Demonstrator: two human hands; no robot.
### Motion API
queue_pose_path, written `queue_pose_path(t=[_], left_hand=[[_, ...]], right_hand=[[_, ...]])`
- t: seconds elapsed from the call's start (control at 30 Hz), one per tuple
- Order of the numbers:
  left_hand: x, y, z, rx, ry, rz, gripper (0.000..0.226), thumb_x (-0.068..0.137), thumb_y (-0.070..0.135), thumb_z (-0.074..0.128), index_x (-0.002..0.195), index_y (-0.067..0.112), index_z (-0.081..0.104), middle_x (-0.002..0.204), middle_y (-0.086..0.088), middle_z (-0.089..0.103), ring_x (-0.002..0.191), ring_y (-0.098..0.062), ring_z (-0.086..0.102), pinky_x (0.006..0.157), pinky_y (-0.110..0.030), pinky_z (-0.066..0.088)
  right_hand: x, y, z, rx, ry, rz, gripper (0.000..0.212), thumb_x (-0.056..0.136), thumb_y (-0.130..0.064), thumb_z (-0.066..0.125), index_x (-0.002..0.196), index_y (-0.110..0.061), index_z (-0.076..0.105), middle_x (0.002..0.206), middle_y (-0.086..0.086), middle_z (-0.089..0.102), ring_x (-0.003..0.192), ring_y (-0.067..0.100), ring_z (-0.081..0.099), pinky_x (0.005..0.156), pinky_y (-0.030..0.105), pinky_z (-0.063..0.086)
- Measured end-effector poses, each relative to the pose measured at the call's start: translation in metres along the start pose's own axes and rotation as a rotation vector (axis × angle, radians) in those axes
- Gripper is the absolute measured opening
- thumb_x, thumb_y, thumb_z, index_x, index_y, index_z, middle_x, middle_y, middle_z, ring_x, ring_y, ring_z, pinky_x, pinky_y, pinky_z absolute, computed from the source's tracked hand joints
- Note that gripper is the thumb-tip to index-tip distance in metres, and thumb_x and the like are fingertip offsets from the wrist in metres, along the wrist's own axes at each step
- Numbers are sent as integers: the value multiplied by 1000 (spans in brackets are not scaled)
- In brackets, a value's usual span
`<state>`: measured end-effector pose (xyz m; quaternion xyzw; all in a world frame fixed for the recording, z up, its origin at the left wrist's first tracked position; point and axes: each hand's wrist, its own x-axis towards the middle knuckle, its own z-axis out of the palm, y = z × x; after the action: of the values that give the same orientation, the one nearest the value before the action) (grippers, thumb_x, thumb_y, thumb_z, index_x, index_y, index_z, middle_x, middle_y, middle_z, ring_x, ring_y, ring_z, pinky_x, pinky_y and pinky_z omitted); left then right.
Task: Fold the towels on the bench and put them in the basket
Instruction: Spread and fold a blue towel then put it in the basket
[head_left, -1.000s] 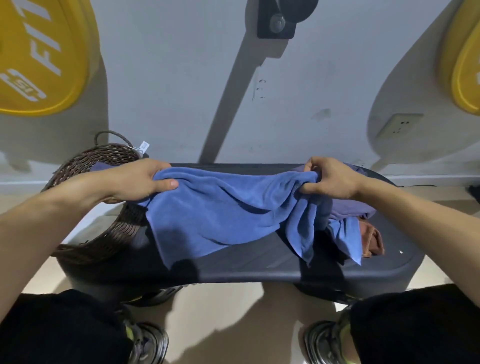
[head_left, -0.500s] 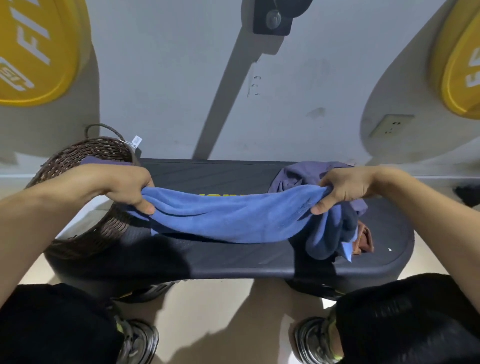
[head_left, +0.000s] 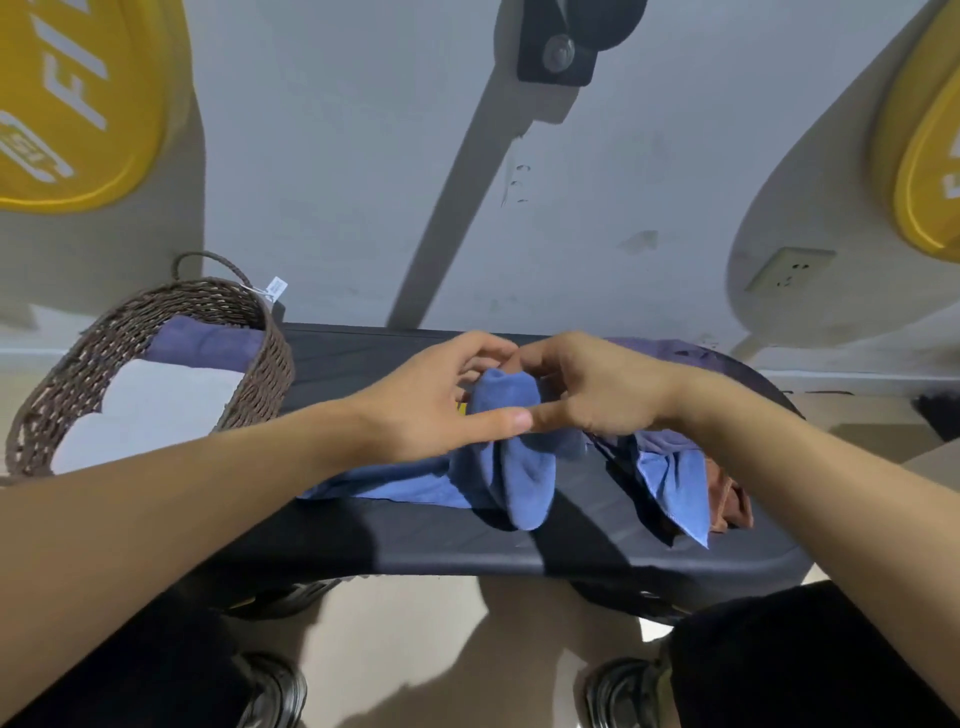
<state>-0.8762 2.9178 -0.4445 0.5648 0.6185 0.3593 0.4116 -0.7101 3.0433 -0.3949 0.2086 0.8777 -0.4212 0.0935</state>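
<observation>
A blue towel (head_left: 519, 467) hangs doubled over the middle of the dark bench (head_left: 597, 545), its lower part lying on the seat. My left hand (head_left: 441, 405) and my right hand (head_left: 587, 395) meet above the bench, thumbs touching, and both pinch the towel's upper edge between them. To the right lies a heap of other towels (head_left: 675, 478), purple, blue and rust-brown. The woven basket (head_left: 260, 384) stands at the bench's left end and holds a folded white towel (head_left: 156, 405) and a folded purple towel (head_left: 202, 338).
A pale wall rises directly behind the bench, with a socket (head_left: 789, 267) at right and yellow weight plates (head_left: 78, 104) in the upper corners. My knees in black and my shoes (head_left: 280, 691) are below the bench's front edge.
My hands, which held the blue towel stretched wide between them, have come together at the middle of the bench, doubling the towel over. The basket's contents have come into view.
</observation>
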Motion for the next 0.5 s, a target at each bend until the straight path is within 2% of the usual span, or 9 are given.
queue_pose_path(t=[0.07,0.1,0.13,0.2,0.27,0.33,0.4,0.43,0.5], left_hand=[[3,3,-3,-3,14,-11,46,74,47,79,112,28,61,103,11,72,97,1,67,85,-24,55],[3,5,-6,71,27,-27,39,74,49,78,102,26,64,91,5,72,83,-2,68,76,-28,56],[4,5,-9,183,45,-37,35,73,54,76,91,25,66,79,1,70,69,-3,62,66,-32,53],[3,4,-15,410,98,-36,33,76,58,71,77,26,65,62,5,59,54,-4,47,53,-24,38],[2,5,-18,490,158,-26,32,80,56,69,72,25,63,59,9,58,55,-7,50,51,-21,34],[0,6,-20,465,205,-44,27,82,49,70,73,25,62,64,9,61,61,-7,57,55,-24,40],[-1,5,-22,413,237,-53,17,84,41,72,80,27,64,72,9,66,71,-9,62,64,-30,49],[-1,4,-22,370,238,-50,13,84,37,72,84,27,64,76,9,68,75,-10,65,70,-34,53],[-2,6,-18,204,165,-49,12,84,28,74,91,25,65,83,4,72,81,-15,69,79,-42,57]], right_hand=[[5,-6,7,-95,79,-73,21,82,-20,78,101,-18,71,78,-2,69,56,2,47,57,22,43],[6,-7,9,-134,112,-86,21,81,-23,80,99,-21,71,71,-8,66,55,3,47,58,25,45],[7,-6,9,-177,144,-83,22,79,-28,81,98,-23,71,65,-13,62,55,4,48,59,25,45],[8,-3,9,-258,217,-55,28,76,-41,83,95,-25,69,64,-16,58,59,3,51,60,24,46],[10,0,8,-338,332,-8,37,78,-52,79,99,-24,68,78,-12,60,69,4,52,65,27,46],[11,0,8,-371,428,78,34,89,-52,65,105,-22,67,79,-6,61,73,11,54,64,26,44],[12,0,10,-192,414,204,31,98,-48,53,103,-20,65,69,-4,65,66,18,64,56,24,46],[12,-2,13,12,354,273,34,99,-49,51,104,-17,63,70,0,68,62,20,68,55,24,51],[11,-8,20,501,200,367,45,97,-50,54,109,-8,60,82,13,72,65,26,72,62,34,61]])
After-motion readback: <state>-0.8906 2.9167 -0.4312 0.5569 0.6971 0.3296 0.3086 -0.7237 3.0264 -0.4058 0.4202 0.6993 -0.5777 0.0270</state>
